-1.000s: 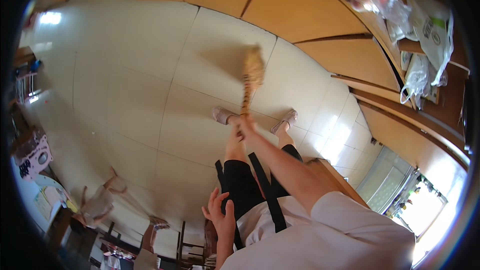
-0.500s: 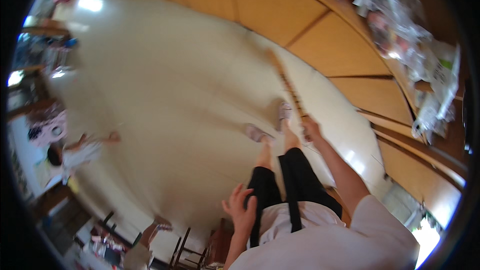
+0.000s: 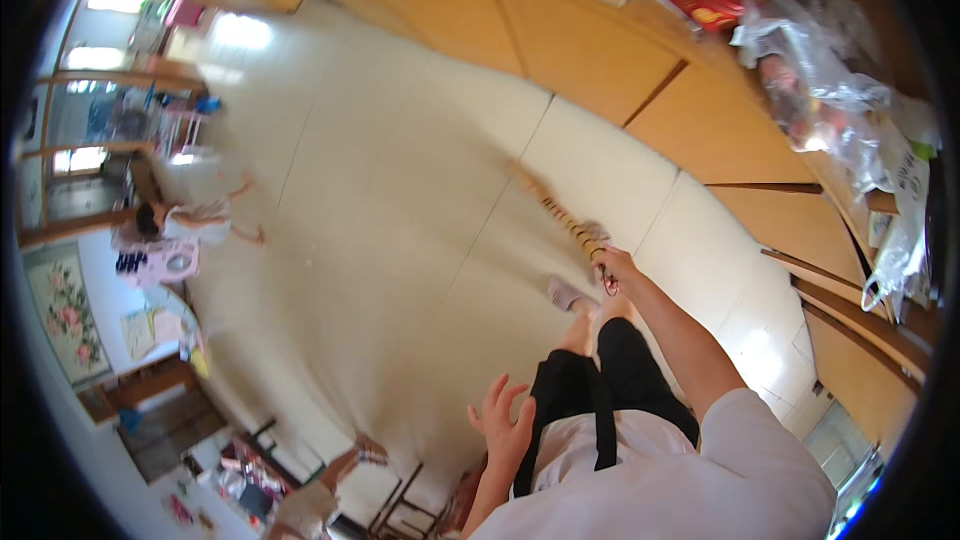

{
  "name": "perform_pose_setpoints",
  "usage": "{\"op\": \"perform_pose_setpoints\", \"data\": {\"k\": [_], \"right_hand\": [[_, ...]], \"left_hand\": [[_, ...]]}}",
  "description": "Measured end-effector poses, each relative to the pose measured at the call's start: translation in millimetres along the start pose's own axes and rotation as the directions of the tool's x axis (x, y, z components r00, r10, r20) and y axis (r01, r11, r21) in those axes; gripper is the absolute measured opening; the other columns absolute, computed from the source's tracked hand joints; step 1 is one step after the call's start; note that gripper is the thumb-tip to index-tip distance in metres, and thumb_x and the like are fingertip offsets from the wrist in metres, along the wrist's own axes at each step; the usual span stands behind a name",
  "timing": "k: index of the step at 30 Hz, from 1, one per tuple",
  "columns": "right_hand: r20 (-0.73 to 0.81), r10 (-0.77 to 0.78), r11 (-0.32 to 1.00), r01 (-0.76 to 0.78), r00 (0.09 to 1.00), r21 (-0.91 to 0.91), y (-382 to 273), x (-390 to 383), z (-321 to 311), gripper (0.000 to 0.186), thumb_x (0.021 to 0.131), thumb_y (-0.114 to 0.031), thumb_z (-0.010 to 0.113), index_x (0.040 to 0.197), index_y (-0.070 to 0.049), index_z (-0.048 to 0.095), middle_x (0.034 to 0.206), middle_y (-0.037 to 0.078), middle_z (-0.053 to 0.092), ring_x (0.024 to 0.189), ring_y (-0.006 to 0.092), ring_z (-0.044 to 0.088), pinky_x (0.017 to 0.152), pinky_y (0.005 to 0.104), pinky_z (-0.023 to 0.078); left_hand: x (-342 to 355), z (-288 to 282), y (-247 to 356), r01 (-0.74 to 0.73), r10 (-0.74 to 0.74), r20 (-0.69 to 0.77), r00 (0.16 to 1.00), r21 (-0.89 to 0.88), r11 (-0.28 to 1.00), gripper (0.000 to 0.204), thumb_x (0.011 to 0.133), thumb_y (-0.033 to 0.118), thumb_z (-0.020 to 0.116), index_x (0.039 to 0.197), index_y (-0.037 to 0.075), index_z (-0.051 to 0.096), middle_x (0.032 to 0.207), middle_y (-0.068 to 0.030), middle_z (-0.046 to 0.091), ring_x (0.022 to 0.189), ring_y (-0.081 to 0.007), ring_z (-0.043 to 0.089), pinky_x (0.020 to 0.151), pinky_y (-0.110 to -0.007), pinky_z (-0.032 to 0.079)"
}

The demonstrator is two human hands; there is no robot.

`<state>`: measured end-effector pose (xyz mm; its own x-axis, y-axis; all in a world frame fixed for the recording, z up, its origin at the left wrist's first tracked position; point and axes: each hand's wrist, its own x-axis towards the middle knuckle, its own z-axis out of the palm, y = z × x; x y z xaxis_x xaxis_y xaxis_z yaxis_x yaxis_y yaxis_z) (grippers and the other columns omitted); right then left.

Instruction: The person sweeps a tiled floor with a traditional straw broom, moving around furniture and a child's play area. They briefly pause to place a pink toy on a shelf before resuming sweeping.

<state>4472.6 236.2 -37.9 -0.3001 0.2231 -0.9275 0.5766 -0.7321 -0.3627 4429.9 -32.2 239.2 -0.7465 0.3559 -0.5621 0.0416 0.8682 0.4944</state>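
Note:
My right hand (image 3: pixel 617 267) is stretched out low and shut on the handle of a short broom (image 3: pixel 556 210), whose banded stick and blurred straw head reach up-left across the pale tiled floor (image 3: pixel 400 190). My left hand (image 3: pixel 508 424) hangs free beside my hip with its fingers spread and holds nothing. My legs in black shorts and my grey slippers (image 3: pixel 566 293) stand just below the broom handle.
Wooden cabinets (image 3: pixel 600 60) run along the top and right, with plastic bags (image 3: pixel 830 90) and boxes on top. A small child (image 3: pixel 190 225) sits on the floor at far left by a pink toy. Chairs and clutter lie at the bottom left.
The view has swung so the floor fills more of the frame. The broom has swept from ahead of my feet toward the upper left, and my right arm has followed.

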Motion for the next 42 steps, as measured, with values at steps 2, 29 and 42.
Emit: {"op": "perform_pose_setpoints", "data": {"k": [2,29,42], "right_hand": [[0.029,-0.030,0.995,0.027,0.999,0.099,-15,-6,-22,0.070,0.069,-0.009,0.060,0.136,-0.017,0.039,0.053,0.006,0.049,0.037,0.0133,0.045,0.030,0.0280,0.032],[0.140,-0.054,0.981,0.079,0.989,-0.177,-14,9,104,0.029,0.078,-0.010,0.056,0.105,-0.010,0.046,0.057,0.003,0.044,0.034,0.0121,0.040,0.028,0.0254,0.028],[0.063,0.341,0.940,-0.337,0.938,-0.057,106,-17,356,0.023,0.076,-0.015,0.058,0.090,-0.016,0.040,0.060,0.004,0.047,0.039,0.0144,0.046,0.029,0.0228,0.029]], "left_hand": [[1,0,10,0.000,0.000,0.017,1.000,-0.012,1.000,0.022,0.081,0.025,0.058,0.102,0.018,0.061,0.130,-0.0036,0.046,0.121,-0.0199,0.042,0.103,-0.057,0.000],[4,18,-44,0.356,-0.368,0.035,0.929,-0.351,0.866,0.023,0.083,0.025,0.056,0.104,0.018,0.059,0.130,-0.0050,0.045,0.121,-0.0194,0.042,0.104,-0.055,-0.003],[4,-66,-177,0.486,-0.523,0.037,0.852,-0.427,0.762,0.021,0.085,0.022,0.053,0.105,0.017,0.059,0.131,-0.0038,0.045,0.116,-0.0193,0.046,0.105,-0.053,-0.002]]}}
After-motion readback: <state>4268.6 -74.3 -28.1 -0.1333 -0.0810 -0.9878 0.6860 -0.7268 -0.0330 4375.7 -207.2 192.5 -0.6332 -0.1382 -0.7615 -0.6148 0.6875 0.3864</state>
